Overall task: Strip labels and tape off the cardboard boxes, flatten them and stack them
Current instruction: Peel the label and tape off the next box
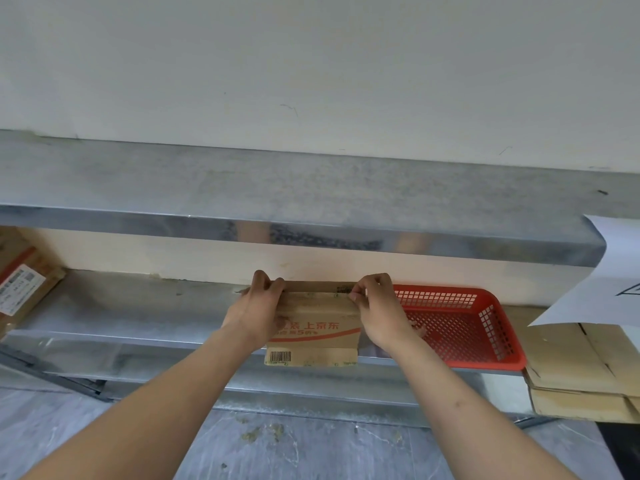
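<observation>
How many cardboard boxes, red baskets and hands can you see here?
Cardboard boxes: 3 (the small box being held, the labelled box at far left, the flattened stack at right, whose count I cannot split)
Red baskets: 1 (red basket)
Hands: 2 (left hand, right hand)
Total: 6

head view, forward-down (close), facing shelf (138, 306)

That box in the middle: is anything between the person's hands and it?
No. Both hands are already on the cardboard box: the left hand grips its left end, and the right hand pinches at its top right corner.
</observation>
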{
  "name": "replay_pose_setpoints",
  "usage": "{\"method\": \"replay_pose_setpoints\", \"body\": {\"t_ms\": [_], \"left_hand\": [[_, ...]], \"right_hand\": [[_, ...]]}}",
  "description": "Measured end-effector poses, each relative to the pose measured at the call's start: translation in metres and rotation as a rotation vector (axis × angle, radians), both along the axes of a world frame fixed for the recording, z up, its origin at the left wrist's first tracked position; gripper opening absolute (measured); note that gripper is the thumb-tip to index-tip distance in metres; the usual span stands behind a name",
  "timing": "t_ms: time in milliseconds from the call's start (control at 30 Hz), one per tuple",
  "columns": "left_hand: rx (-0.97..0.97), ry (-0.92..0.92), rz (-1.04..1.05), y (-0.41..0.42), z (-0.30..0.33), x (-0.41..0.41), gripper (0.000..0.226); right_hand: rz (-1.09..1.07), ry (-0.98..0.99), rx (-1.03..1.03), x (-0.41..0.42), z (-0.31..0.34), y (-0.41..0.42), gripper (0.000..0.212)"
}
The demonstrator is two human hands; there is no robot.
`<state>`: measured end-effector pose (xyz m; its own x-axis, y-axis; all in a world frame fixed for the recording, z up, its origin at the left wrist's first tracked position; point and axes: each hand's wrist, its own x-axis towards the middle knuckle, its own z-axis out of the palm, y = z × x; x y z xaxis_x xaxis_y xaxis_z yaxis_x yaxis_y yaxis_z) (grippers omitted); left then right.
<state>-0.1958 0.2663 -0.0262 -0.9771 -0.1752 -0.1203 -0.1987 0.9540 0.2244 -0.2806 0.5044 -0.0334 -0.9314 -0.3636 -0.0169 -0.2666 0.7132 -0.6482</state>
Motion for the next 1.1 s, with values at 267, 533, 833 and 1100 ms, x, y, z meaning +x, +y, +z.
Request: {"method": "replay_pose_setpoints", "body": {"t_ms": [267,533,833,1100], "left_hand": [[0.013,0.074,-0.036,0.003,0.001,0.003,0.031],[0.052,0.086,-0.064,0.002,-0.007,0.011,0.030],[0.020,0.113,-0.018,0.003,-0.010,0.033,0.038],[-0.028,-0.108,0.018,0.005,0.006,0.034,0.066]], "right_hand": [[-0.015,0.108,-0.126,0.007,0.008,0.004,0.018],[0.044,-0.158,0.060,-0.013,0.019,-0.002,0.055],[0.135,-0.114,0.215,-0.009,0.028,-0.022,0.021],[0.090,0.044,0.262,0.004,0.029,-0.019,0.006]]}}
